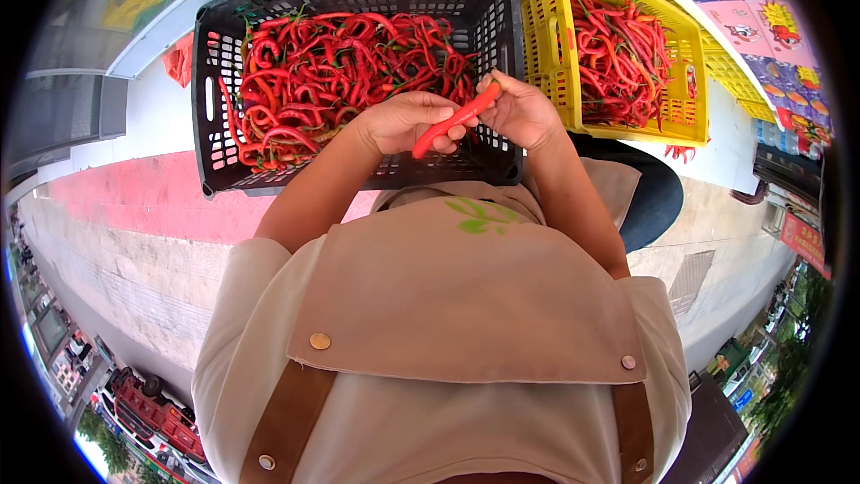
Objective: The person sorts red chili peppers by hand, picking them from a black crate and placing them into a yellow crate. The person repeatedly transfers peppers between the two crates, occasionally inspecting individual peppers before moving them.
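Observation:
One long red chili pepper [457, 119] spans both hands above the near right part of a black plastic crate [500, 33]. My left hand [406, 119] grips its lower body, thumb on top and fingers underneath. With thumb and fingers, my right hand [523, 107] pinches the stem end, where a little green shows. Below lies a heap of curled red chili peppers [336, 74], several with green stems, covering much of the crate's floor. My forearms hide part of the near rim.
To the right stands a yellow plastic crate [699, 81] holding more red chilies [621, 60]. A few chilies [680, 152] lie beside it. Printed cartons [766, 20] are at the far right. A red bag [179, 62] sits left of the black crate.

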`<state>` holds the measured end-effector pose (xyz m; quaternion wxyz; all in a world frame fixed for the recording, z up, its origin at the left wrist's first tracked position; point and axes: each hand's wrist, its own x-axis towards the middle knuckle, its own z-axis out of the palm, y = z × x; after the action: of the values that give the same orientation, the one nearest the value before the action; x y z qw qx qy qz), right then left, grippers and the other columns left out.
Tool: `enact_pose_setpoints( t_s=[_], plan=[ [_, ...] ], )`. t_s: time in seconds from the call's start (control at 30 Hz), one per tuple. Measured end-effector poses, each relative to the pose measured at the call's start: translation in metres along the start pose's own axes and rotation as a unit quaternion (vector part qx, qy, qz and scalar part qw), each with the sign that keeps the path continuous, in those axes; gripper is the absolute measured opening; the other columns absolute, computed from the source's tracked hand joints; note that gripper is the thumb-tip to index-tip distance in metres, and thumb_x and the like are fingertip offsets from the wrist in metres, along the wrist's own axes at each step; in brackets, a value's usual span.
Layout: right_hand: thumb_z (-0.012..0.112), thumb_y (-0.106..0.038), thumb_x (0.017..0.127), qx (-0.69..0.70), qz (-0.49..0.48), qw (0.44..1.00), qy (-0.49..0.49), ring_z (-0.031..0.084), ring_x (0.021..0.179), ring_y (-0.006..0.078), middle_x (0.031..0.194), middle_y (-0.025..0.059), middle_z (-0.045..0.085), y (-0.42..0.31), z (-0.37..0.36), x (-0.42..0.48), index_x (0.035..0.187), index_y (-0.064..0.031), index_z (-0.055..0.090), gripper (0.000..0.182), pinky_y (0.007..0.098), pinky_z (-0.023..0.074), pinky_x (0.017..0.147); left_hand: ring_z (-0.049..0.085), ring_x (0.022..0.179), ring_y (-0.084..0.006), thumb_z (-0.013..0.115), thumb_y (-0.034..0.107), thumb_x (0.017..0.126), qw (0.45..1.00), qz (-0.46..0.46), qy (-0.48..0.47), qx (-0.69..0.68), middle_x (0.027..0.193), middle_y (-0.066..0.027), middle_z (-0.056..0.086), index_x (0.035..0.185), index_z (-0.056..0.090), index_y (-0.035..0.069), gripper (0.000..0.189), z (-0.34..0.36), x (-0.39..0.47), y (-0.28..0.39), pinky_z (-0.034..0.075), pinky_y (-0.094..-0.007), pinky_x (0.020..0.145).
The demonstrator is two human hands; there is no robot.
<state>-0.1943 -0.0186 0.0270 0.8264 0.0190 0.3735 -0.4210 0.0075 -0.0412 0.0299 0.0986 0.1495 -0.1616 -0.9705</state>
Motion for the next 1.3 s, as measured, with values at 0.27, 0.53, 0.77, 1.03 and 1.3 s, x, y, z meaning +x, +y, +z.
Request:
enact_pose_setpoints(
  t_s=[0.27, 0.53, 0.77, 1.03, 1.3],
  plan=[
    [0.051, -0.02, 0.08, 0.066, -0.015, 0.996, -0.064, 0.048, 0.061, 0.0103, 0.07, 0.0013, 0.054, -0.001, 0.01, -0.022, 0.073, -0.0072, 0.053, 0.014, 0.0206, 0.0381, 0.055, 0.048, 0.05, -0.0126, 0.055, 0.023, 0.077, 0.993, -0.006, -0.016, 0.113, 0.063, -0.0063, 0.051, 0.1, 0.05, -0.007, 0.038, 0.01, 0.004, 0.007, 0.044, -0.0273, 0.065],
    [0.047, -0.02, 0.084, -0.12, -0.362, 0.921, 0.078, 0.045, 0.065, 0.0091, 0.073, 0.0017, 0.05, -0.036, 0.012, -0.104, 0.081, -0.0037, 0.053, 0.018, 0.0201, 0.0357, 0.055, 0.055, 0.069, -0.0147, 0.053, 0.019, 0.079, 0.997, 0.03, -0.056, 0.052, 0.08, -0.0072, 0.056, 0.102, 0.049, -0.003, 0.032, -0.01, -0.006, 0.008, 0.045, -0.025, 0.064],
    [0.041, -0.019, 0.086, -0.429, -0.539, 0.505, 0.52, 0.035, 0.057, 0.0061, 0.063, -0.0023, 0.044, -0.029, -0.056, -0.267, 0.075, -0.0029, 0.055, 0.024, 0.0187, 0.0299, 0.053, 0.056, 0.077, -0.0178, 0.049, 0.012, 0.081, 0.995, 0.062, 0.06, 0.042, 0.084, -0.0092, 0.056, 0.097, 0.049, 0.0, 0.02, -0.012, 0.003, 0.01, 0.045, -0.0299, 0.073],
    [0.05, -0.007, 0.081, -0.441, -0.497, 0.533, 0.524, 0.046, 0.066, 0.006, 0.07, 0.0006, 0.052, -0.009, -0.062, -0.26, 0.079, 0.0006, 0.054, 0.009, 0.0168, 0.0373, 0.06, 0.056, 0.075, -0.0144, 0.054, 0.011, 0.078, 0.949, 0.105, 0.136, 0.266, 0.086, -0.0104, 0.058, 0.092, 0.05, -0.001, 0.019, 0.011, 0.031, 0.003, 0.045, -0.0261, 0.069],
    [0.055, -0.018, 0.079, -0.265, -0.208, 0.934, 0.117, 0.044, 0.059, 0.0041, 0.068, -0.0039, 0.049, 0.019, -0.005, -0.062, 0.085, -0.0062, 0.053, 0.013, 0.0161, 0.0352, 0.052, 0.054, 0.07, -0.0094, 0.056, 0.009, 0.076, 0.857, 0.139, 0.158, 0.47, 0.078, -0.0054, 0.058, 0.085, 0.053, -0.002, 0.015, 0.041, 0.036, -0.01, 0.043, -0.0229, 0.064]
  ],
)
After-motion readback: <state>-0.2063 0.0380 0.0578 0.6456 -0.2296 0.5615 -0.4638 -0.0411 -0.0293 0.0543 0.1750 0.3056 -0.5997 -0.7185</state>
